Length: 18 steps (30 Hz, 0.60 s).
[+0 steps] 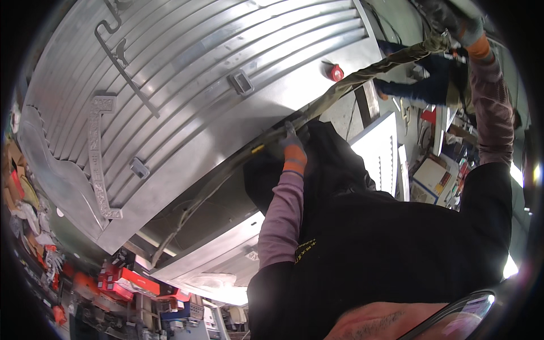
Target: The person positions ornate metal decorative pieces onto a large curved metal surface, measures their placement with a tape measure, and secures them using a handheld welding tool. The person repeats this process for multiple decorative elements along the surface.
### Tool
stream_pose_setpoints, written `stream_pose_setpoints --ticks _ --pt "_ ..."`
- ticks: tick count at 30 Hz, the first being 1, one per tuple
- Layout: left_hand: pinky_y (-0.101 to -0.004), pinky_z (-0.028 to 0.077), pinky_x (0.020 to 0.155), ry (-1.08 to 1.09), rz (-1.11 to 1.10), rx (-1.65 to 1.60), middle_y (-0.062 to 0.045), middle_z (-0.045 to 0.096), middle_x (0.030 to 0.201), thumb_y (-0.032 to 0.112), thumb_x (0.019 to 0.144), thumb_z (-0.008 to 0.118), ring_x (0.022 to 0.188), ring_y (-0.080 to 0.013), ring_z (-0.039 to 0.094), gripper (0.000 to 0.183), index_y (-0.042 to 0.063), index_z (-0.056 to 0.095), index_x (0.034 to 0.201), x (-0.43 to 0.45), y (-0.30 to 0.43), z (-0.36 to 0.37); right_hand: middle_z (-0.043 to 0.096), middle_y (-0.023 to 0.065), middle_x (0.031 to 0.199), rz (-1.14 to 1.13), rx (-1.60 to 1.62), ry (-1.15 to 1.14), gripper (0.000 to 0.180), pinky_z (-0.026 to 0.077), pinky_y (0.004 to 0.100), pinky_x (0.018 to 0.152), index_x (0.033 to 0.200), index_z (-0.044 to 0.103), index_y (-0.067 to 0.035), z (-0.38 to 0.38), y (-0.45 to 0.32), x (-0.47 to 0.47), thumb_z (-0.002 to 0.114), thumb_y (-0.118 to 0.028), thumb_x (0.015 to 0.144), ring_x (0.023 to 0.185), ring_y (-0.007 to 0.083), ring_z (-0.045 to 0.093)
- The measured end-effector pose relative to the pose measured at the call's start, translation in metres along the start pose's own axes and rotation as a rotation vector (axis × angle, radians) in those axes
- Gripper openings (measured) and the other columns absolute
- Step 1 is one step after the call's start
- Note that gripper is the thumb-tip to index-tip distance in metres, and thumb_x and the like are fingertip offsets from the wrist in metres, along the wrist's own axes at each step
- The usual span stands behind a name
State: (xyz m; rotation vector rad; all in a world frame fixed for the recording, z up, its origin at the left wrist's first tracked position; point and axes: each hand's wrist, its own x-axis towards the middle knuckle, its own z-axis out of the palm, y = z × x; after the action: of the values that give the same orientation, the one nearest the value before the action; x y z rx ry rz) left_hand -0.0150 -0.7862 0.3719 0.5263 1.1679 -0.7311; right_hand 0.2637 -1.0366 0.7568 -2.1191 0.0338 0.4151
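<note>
My left hand (294, 137), in a grey work glove with an orange cuff, is closed around a long hose or cable in a khaki fabric sleeve (340, 88). Beyond it the line runs down-left past a yellow band. My right hand (465, 30), gloved alike, is raised at the upper right by the sleeve's far end; its fingers are dark and blurred, but appear wrapped around that end. A large ribbed metal door panel (272, 106) lies in front of me. On it rest an ornate cast corner strip (95, 155), a bent metal bar (134, 87) and a small red round object (336, 73).
Two rectangular recessed fittings (243, 83) sit in the panel. White panels (378, 148) stand near my body. A person in dark blue trousers (425, 87) is at the upper right. Red boxes (136, 281) and clutter line the lower left.
</note>
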Motion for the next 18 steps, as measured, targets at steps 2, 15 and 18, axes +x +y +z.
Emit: stream_pose_setpoints --ticks 2,15,18 --pt "-0.037 0.055 0.077 0.006 -0.105 -0.081 -0.007 0.067 0.1 0.026 0.094 0.061 0.09 -0.0253 0.067 0.032 0.007 0.057 0.119 0.039 -0.015 -0.032 0.056 0.0217 0.117 0.011 0.026 -0.184 0.044 0.059 0.0388 0.078 0.127 0.047 0.008 0.021 0.014 0.034 0.052 -0.023 0.095 0.1 0.026 0.06" --pt "-0.0337 0.053 0.068 0.52 0.158 -0.133 -0.006 0.067 0.098 0.028 0.092 0.066 0.084 -0.0171 0.064 0.033 0.002 0.064 0.112 0.136 -0.007 -0.017 0.058 0.0215 0.12 0.058 0.266 -0.975 0.043 0.057 0.0374 0.087 0.133 0.043 0.005 0.122 0.19 0.254 0.053 -0.017 0.097 0.105 0.0258 0.063" --pt "-0.0304 0.052 0.062 0.486 0.256 0.046 -0.006 0.068 0.093 0.028 0.091 0.069 0.078 -0.014 0.063 0.036 -0.001 0.065 0.113 0.163 -0.017 -0.022 0.059 0.0215 0.12 0.149 0.265 -1.005 0.043 0.057 0.0371 0.089 0.134 0.043 0.004 0.134 0.21 0.274 0.053 -0.015 0.097 0.106 0.0258 0.064"
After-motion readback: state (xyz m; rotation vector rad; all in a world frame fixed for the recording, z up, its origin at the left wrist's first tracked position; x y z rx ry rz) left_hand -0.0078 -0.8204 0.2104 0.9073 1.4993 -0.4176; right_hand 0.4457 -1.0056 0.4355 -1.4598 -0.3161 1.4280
